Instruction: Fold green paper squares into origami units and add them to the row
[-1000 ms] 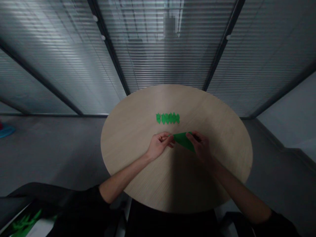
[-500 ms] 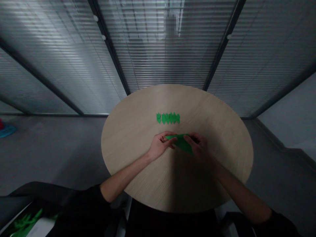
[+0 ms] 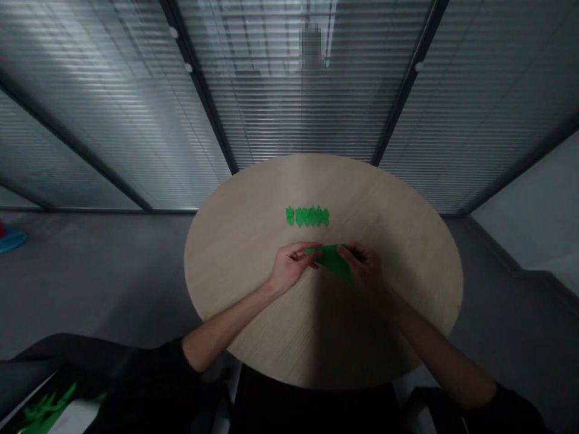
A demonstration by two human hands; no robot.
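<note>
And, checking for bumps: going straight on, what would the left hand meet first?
The left hand would meet the green paper first; its fingertips seem already on it, though depth is unclear.

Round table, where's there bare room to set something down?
Bare wood runs from the left hand out to the table edge, right of the right hand, and beyond the green paper row to the far rim. It's crowded between the hands, around the folded green paper, just below the row.

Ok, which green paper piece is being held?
The large triangular sheet, held by the left hand and right hand; the small pieces sit in a row, untouched.
</note>
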